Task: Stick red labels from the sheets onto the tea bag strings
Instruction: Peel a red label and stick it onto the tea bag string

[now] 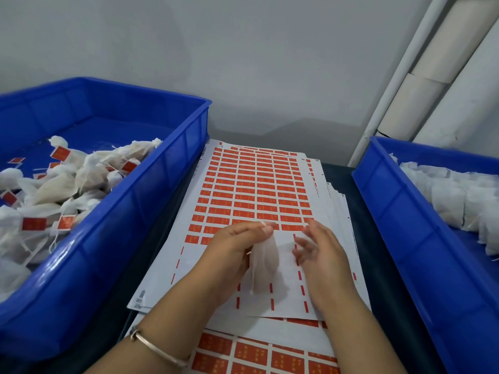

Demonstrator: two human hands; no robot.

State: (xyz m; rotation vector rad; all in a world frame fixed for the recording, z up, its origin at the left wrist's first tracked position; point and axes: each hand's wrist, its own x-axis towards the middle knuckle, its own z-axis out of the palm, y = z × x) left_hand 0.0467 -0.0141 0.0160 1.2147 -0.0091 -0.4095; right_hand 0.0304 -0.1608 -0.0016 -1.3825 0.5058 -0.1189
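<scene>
My left hand (235, 247) pinches the top of a white tea bag (264, 265) between thumb and fingers, and the bag hangs down over the label sheet (251, 190). My right hand (318, 252) hovers just right of the bag with fingers spread and loosely bent, holding nothing that I can make out. The top sheet carries rows of red labels in its far part; the near part is mostly peeled, with only thin red strips left. More red labels (251, 352) show on a lower sheet near me.
A blue crate (151, 184) on the left holds several tea bags with red labels on their strings. A blue crate (391, 201) on the right holds white tea bags without labels. A grey wall and white pipes (399, 76) stand behind the table.
</scene>
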